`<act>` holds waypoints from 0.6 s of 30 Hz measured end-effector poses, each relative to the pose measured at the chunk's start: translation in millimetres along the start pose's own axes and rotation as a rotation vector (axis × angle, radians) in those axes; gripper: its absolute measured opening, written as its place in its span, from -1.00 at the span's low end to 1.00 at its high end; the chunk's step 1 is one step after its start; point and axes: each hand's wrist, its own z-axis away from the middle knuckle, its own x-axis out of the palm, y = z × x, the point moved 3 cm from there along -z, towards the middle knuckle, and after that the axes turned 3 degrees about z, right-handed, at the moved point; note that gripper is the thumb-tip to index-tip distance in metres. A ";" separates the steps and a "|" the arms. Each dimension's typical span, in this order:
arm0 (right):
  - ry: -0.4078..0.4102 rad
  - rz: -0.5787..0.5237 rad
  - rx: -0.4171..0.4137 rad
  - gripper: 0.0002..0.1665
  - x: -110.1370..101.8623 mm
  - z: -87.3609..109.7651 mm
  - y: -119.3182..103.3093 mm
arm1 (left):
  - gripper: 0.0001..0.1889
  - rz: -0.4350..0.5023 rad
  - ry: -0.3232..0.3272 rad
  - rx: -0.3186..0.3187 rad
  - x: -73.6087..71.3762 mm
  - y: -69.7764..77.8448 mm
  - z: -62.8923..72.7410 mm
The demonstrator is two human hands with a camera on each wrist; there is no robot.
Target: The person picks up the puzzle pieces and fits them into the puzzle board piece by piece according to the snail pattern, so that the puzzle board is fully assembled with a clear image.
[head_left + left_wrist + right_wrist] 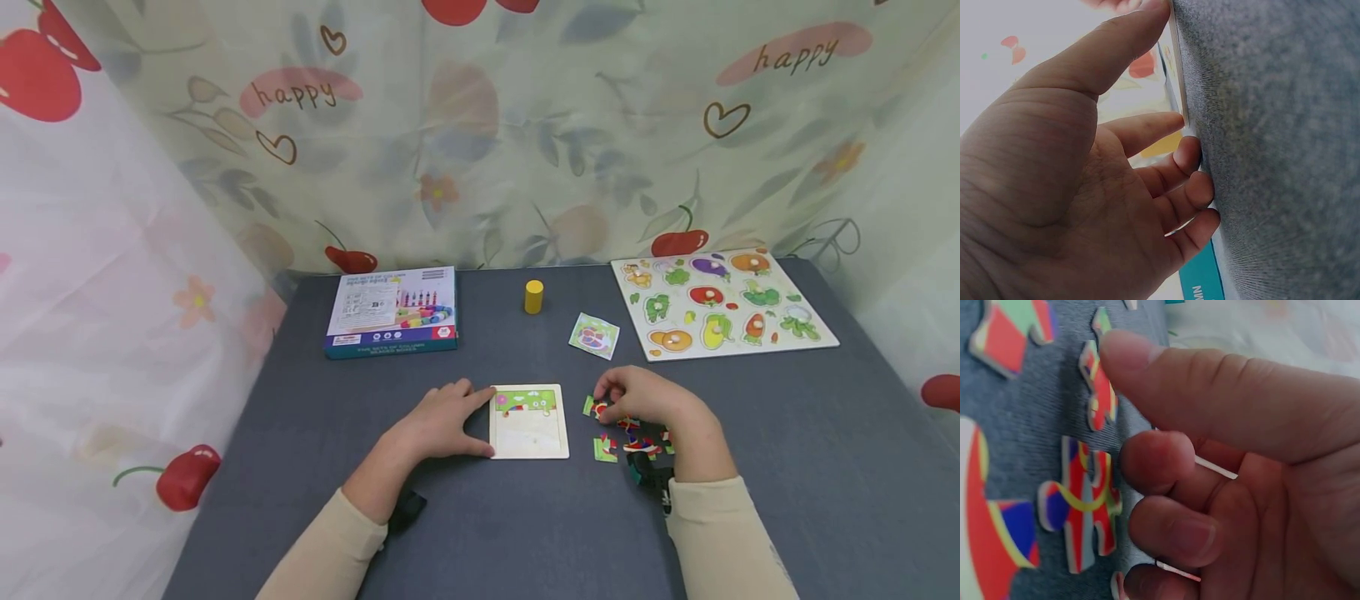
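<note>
A square wooden puzzle board (528, 437), its top strip filled with a green picture, lies on the dark table. My left hand (442, 421) touches its left side with thumb and index finger spread; in the left wrist view the other fingers (1200, 187) bend loosely. Over loose jigsaw pieces, my right hand (645, 396) has thumb and index finger apart around a green-edged puzzle piece (588, 406). The thumb covers part of a puzzle piece (1102, 394) in the right wrist view. Another puzzle piece (1082, 506), red and blue, lies below the fingers.
A green-edged corner piece (604, 450) lies among several pieces beside the board. Behind are a small picture card (594, 336), a yellow cylinder (533, 297) and a flat box (393, 312). A vegetable knob-puzzle board (738, 304) lies at the back right, before the curtain (510, 133).
</note>
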 end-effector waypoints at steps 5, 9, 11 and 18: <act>0.018 0.057 -0.019 -0.64 2.7 -1.8 0.1 | 0.01 -0.003 0.001 0.003 0.7 -0.4 -0.6; 0.040 0.098 -0.004 -0.63 3.4 -1.1 -1.5 | 0.02 -0.006 0.003 0.007 1.3 -0.7 -1.4; 0.050 0.112 0.013 -0.64 3.3 -0.9 -1.6 | 0.02 -0.005 0.004 0.007 1.1 -0.7 -1.5; 0.054 0.126 0.022 -0.66 4.0 -2.2 -2.3 | 0.02 0.003 0.001 0.001 0.8 -1.1 -0.8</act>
